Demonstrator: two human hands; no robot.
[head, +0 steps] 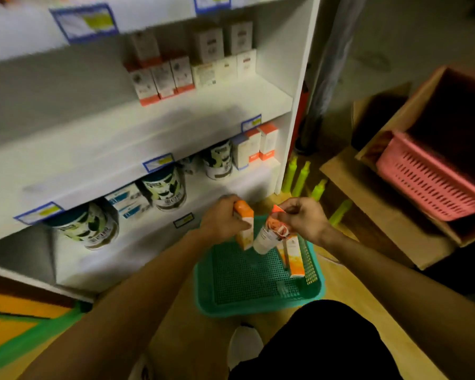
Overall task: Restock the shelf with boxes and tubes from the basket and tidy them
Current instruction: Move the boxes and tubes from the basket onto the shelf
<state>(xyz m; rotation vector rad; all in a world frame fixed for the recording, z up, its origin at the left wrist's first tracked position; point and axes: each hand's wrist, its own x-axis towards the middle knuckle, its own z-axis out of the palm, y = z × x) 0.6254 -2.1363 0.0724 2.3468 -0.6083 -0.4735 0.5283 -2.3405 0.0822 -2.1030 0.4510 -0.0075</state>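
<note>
A green mesh basket point(225, 281) sits on the floor in front of the white shelf point(176, 124). Above it my left hand point(220, 218) grips an orange and white box point(244, 226), held upright. My right hand point(305, 218) pinches the orange crimped end of a white and orange tube point(269, 237), which hangs down over the basket. One more orange and white box point(295, 259) leans against the basket's right wall. Orange and white boxes point(162, 78) stand in a group on the middle shelf.
Round tins point(166, 190) and small boxes point(258, 144) fill the lower shelf. A pink basket point(428, 176) rests in a cardboard box point(395, 127) at the right. Lime-green bottles point(303, 176) lie on the floor beside the shelf. My knee and shoe are below the basket.
</note>
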